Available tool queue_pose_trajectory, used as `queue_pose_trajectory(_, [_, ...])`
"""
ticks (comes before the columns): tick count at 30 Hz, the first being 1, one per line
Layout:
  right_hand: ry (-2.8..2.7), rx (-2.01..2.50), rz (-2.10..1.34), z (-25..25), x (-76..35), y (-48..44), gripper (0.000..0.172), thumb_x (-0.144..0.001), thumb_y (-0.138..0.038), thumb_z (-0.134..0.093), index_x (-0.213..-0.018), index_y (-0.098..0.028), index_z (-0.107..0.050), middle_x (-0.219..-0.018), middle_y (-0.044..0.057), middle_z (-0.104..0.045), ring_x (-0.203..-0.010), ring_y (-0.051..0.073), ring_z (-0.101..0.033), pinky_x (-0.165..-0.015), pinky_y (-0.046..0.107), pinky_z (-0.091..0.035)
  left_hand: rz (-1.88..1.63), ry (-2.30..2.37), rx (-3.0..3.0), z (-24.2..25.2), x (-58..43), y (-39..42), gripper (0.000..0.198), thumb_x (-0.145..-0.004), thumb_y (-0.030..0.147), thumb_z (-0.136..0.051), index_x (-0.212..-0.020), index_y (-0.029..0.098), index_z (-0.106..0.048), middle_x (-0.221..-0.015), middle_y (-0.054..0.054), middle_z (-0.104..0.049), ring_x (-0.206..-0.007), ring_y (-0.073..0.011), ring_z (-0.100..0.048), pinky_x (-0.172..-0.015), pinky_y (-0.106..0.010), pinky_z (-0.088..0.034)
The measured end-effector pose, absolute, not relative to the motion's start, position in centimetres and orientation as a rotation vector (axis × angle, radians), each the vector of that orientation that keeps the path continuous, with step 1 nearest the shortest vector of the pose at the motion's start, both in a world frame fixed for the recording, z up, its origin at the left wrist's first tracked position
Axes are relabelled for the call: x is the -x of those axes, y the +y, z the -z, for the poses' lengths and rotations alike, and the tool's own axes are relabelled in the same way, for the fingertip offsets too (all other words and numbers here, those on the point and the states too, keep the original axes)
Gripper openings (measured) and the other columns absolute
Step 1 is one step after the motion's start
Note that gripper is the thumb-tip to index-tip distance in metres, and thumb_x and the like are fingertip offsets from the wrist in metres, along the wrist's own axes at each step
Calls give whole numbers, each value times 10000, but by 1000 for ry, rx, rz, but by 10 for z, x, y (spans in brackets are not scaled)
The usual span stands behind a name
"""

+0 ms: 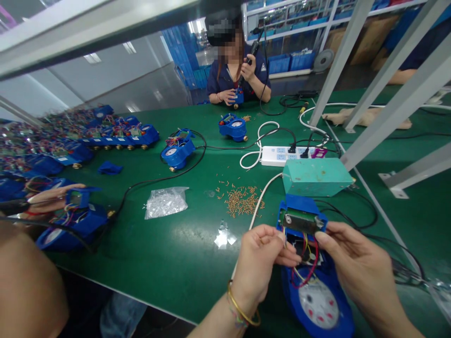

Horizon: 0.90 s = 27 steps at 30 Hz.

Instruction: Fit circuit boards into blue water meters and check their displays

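A blue water meter (347, 300) lies on the green table in front of me, its round dial facing up and its electronics box open. Inside the box sits a circuit board (303, 223), with red, yellow and white wires (314, 267) looping out below it. My left hand (262, 256) is at the box's left side, thumb and forefinger pinched around what looks like a pale wire. Gripping the box's right edge, my right hand (359, 263) has its thumb by the board's corner; its other fingers are partly hidden behind the housing.
Beyond the meter stand a turquoise metal box (317, 176) and a white power strip (273, 156). Loose brass screws (243, 201) and a clear plastic bag (167, 203) lie mid-table. Co-workers handle meters opposite and at left. Several meters (120, 134) crowd the left; grey posts (398, 108) rise right.
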State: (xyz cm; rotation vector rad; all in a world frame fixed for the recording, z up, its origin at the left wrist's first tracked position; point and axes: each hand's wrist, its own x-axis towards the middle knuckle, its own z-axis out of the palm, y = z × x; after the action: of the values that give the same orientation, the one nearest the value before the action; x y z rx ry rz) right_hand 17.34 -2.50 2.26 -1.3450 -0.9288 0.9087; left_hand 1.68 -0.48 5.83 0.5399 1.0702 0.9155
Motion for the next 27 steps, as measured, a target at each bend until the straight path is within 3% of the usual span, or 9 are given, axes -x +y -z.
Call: queue_pose_trajectory(27, [-853, 1295, -986, -23, -172, -25, 225, -708, -347, -833, -866, -230, -724, -740, -7, -701, -685, 152, -699, -663, 180, -602, -976, 1045, -606, -51, -13, -7, 221, -760, 279, -742, -767, 117, -593, -651, -32, -718, -540, -100, -692, -539, -165, -551])
